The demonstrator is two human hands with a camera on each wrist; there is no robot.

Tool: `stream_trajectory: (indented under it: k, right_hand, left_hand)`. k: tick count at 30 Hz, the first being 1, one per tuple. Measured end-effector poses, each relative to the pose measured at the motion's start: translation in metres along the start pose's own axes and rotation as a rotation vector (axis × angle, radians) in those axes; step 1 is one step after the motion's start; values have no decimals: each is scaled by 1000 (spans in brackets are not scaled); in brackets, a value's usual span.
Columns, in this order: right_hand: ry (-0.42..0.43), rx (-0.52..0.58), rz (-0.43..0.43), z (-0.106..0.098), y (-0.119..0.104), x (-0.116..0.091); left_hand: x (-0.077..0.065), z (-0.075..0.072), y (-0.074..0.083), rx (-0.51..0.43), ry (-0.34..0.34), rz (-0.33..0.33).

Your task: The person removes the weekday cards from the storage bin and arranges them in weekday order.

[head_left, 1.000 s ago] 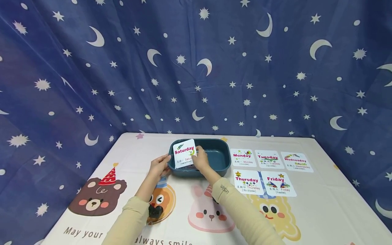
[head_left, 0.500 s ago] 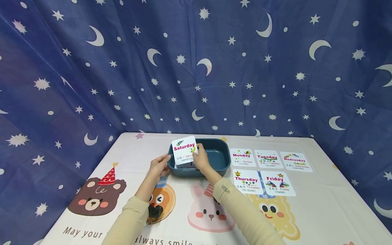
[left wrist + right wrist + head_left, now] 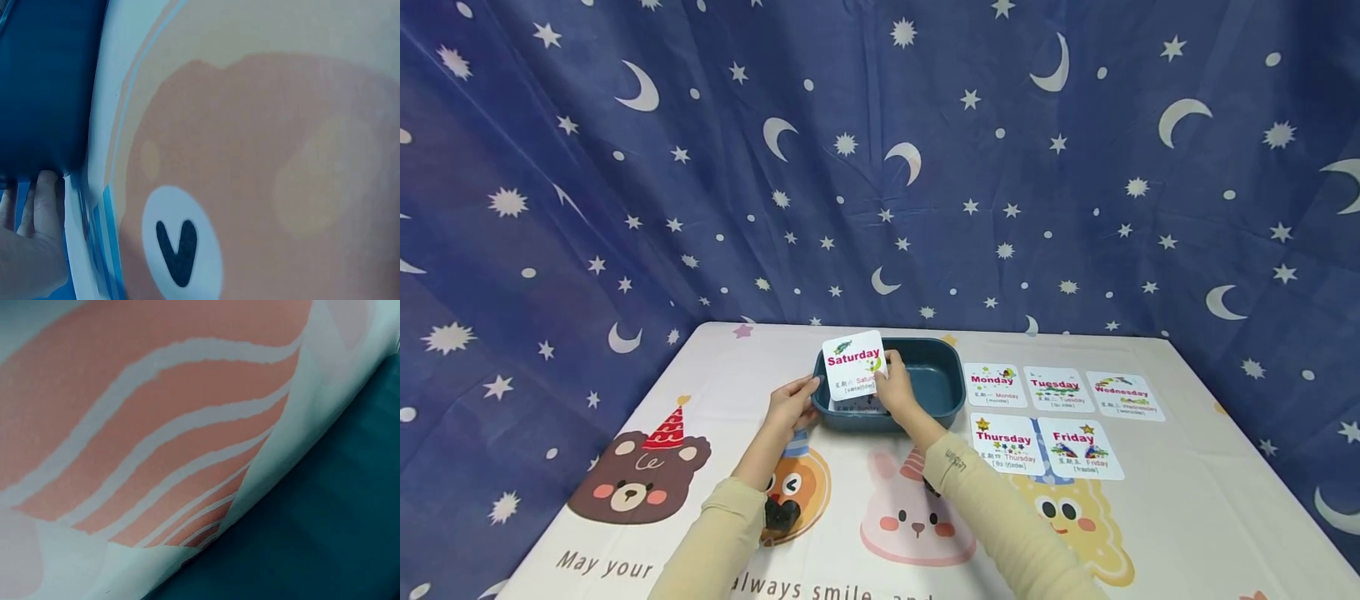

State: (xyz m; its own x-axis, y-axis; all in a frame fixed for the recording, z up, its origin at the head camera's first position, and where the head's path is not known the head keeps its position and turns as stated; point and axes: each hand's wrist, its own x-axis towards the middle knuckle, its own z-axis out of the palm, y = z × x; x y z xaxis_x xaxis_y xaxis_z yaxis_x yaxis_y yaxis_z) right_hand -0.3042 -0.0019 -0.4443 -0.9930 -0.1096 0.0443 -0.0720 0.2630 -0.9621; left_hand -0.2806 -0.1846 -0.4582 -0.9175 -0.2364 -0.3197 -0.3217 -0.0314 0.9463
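Note:
A white square card printed "Saturday" (image 3: 850, 382) is tilted up over the left part of a dark teal plastic basin (image 3: 951, 414). My right hand (image 3: 898, 390) pinches the card at its right edge. Under it, inside the basin, another card reading "Sunday" (image 3: 867, 407) shows partly. At the basin's left end my left hand (image 3: 792, 406) grips the rim, its thumb at the top edge. In the left wrist view the left hand's fingers (image 3: 45, 203) touch the basin's outer wall (image 3: 47, 94). The right wrist view shows the basin wall (image 3: 331, 506) but no hand.
To the right of the basin lie cards for Monday (image 3: 995, 398), Tuesday (image 3: 1060, 402), Wednesday (image 3: 1124, 410), Thursday (image 3: 988, 467) and Friday (image 3: 1108, 468), in two rows. A cartoon-printed cloth (image 3: 1210, 517) covers the table. A starry blue curtain (image 3: 947, 217) hangs behind.
My right hand has raised the Saturday card slightly, and more of the Sunday card beneath shows. The left hand stays at the basin's left end.

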Motion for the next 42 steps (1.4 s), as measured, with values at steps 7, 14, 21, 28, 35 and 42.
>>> stream_trajectory:
  k: [7,14,21,28,35,42]
  right_hand:
    - [1,43,42,-5,-2,0]
    - [17,49,24,-18,-6,-7]
    - [10,61,-81,-32,-13,-11]
    - [34,83,-119,-48,-27,-23]
    - [26,130,-144,-66,-43,-36]
    - [4,189,-191,-86,-51,-48]
  left_hand:
    - [1,3,1,-8,0,0]
    - [0,2,-1,-13,-13,4]
    - [0,1,3,-26,-12,17]
    - [1,1,3,-16,-22,10]
    - [1,0,1,-24,-16,12]
    - [1,-1,0,-6,-7,5]
